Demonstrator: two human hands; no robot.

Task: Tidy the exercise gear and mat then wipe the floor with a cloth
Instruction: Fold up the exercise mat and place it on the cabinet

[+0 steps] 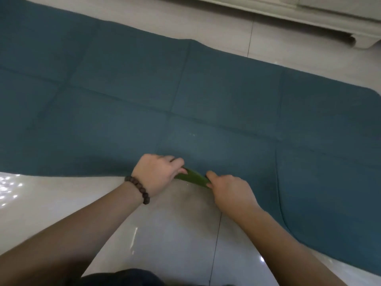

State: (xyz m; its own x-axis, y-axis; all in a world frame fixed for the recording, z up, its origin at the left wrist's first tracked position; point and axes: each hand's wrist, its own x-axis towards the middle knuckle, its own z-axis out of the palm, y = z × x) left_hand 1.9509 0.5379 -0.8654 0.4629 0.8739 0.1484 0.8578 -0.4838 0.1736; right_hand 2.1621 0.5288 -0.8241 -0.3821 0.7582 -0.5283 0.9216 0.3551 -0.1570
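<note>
- the left hand [158, 174] has its fingers curled round the left end of a green band [193, 178], thumb on top, knuckles turned up.
- the right hand [228, 188] pinches the right end of the band, fingers folded under and thumb pointing toward 11 o'clock.
- the band runs between the two hands as a short flat strip, slanting from 10 o'clock down to 4 o'clock; how much of it is tucked inside each hand cannot be told.
- the band lies right at the near edge of the mat [185, 96], partly over the mat and partly over the floor [175, 234]; whether it touches either cannot be told.
- a dark bead bracelet [137, 188] circles the left wrist, at 7 o'clock from the left hand.
- both bare forearms reach in from the bottom of the view, the left from 7 o'clock, the right from 5 o'clock.
- the mat is dark teal, spread flat, and stretches from 9 o'clock to 3 o'clock across the view; fold creases cross it in a grid, and its rounded end curves down at 4 o'clock.
- the floor is glossy pale tile with thin dark joints, showing bright glints at 9 o'clock.
- a pale piece of furniture [309, 15] stands at 1 o'clock beyond the mat, well apart from the hands, with a dark foot [350, 39] under it.
- dark clothing [123, 277] shows at 6 o'clock, at the bottom edge.
</note>
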